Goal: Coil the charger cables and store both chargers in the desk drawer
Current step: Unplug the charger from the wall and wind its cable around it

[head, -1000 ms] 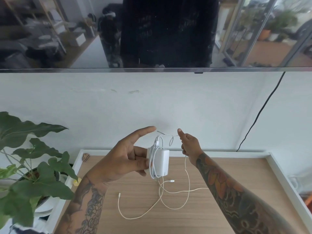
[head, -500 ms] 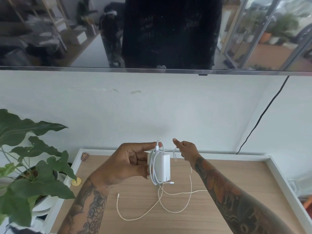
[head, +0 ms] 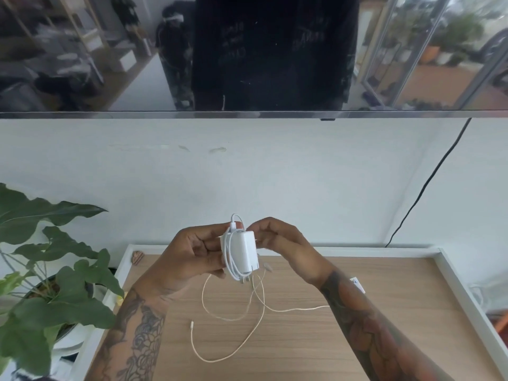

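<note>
A white charger brick (head: 244,254) is held upright above the desk in my left hand (head: 192,257), with white cable wound around it in several turns. My right hand (head: 277,237) is right beside the brick's far side, fingers pinched on the cable near its top. The loose rest of the white cable (head: 233,317) hangs from the brick and lies in loops on the wooden desk top (head: 398,312), its plug end (head: 192,323) free. Part of a second white item (head: 357,284) peeks out behind my right forearm. No drawer is in view.
A raised white rim (head: 467,292) frames the desk. A large-leafed potted plant (head: 49,292) stands off the left edge. A dark screen (head: 247,50) hangs on the wall above, a black cord (head: 423,188) running down the wall at right. A small shell-like object (head: 137,257) sits at the back left corner.
My right hand has brought the cable in from the right and closed up against the brick, adding to the winding. My left index finger folded down onto the brick. Less cable lies loose.
</note>
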